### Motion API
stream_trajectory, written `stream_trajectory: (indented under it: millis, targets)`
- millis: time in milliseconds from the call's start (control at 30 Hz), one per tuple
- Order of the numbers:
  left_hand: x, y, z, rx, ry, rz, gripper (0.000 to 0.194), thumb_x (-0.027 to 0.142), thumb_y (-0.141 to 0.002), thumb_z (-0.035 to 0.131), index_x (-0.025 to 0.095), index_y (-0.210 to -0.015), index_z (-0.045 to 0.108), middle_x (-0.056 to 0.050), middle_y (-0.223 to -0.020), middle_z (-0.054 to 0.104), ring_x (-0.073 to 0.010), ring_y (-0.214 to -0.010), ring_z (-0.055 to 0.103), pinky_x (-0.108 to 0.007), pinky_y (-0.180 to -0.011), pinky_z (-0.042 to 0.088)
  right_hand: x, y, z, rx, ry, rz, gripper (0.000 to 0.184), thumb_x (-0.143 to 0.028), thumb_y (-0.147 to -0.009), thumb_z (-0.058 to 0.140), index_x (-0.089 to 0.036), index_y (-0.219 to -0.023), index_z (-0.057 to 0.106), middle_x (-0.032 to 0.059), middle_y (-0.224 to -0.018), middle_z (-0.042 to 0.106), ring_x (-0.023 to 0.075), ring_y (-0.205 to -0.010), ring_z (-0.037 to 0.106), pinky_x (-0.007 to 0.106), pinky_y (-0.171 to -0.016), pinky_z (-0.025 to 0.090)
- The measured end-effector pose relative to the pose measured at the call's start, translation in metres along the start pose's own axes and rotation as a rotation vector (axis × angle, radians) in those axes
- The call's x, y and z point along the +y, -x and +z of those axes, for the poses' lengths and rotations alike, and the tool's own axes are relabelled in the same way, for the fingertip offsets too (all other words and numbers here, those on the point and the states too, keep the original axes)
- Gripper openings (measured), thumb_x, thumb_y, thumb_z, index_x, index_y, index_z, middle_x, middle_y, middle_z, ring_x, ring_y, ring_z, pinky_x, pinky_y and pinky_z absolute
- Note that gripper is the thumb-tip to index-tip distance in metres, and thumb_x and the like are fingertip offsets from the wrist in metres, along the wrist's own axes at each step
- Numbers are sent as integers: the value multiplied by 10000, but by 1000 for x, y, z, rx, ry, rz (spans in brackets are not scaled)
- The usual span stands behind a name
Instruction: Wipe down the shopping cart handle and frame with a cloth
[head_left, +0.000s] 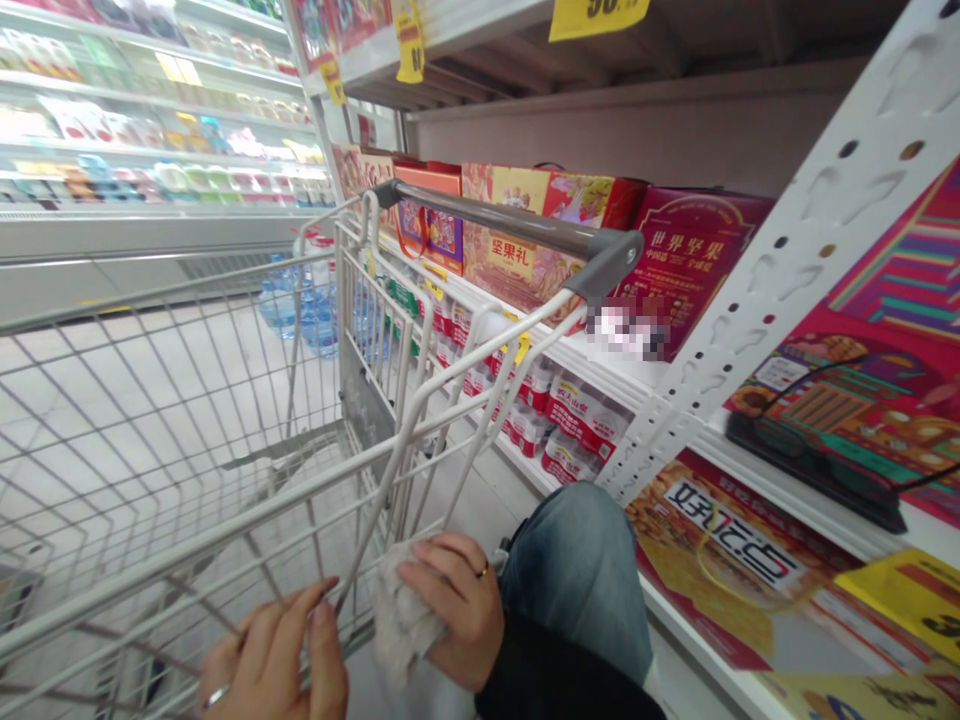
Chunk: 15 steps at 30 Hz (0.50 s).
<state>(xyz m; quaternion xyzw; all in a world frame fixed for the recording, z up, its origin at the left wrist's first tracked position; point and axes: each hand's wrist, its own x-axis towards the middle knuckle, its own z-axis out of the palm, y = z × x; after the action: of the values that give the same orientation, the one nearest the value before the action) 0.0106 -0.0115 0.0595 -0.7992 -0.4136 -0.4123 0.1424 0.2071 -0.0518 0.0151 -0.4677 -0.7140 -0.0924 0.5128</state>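
A white metal shelf (619,378) bears a row of boxed gift sets, among them a beige-gold nut carton (487,275) marked 坚果礼 and a maroon nut box (686,265) marked 世界坚果, with shrink-wrapped packs of red-labelled bottles (581,418) on the tier below. The pale tiled floor (469,500) carries a wire shopping cart (495,213) and, beyond it, large blue-tinted water bottles (322,315) near the chiller (112,260), whose shelves hold rows of blurred packaged goods (225,185)

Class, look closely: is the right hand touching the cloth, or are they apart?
Touching. The head view shows it plainly: the right hand grips the cloth, its fingers curled over the bunched fabric.
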Motion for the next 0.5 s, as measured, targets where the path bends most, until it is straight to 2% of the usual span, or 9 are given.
stream_trajectory:
  millis: [267, 400, 500]
  targets:
    - [-6, 5, 0, -14, -18, 54, 168, 229, -972, 570, 174, -1116, 638, -114, -1001, 743, -306, -941, 639, -465, -898, 426, 8, 30, 29, -146, -5, -41, 525, -213, -835, 598, -192, -1360, 607, 90, -1185, 746, 250, -1108, 666, 364, -896, 637]
    - [-6, 5, 0, -5, -37, 102, 99, 216, -969, 563, 197, -1035, 635, -105, -984, 751, -311, -933, 641, -462, -882, 414, 2, 12, 11, -60, 8, -27, 481, -260, -918, 601, -200, -1394, 580, 99, -1224, 737, 243, -1178, 651, 371, -974, 623]
    - [-6, 4, 0, 4, -32, 75, 122, 225, -971, 566, 202, -1068, 637, -98, -983, 749, -296, -929, 644, -450, -892, 411, -2, -2, -3, 11, 5, -8, 465, -297, -950, 628, -200, -1401, 571, 112, -1259, 721, 245, -1247, 626, 387, -1040, 597]
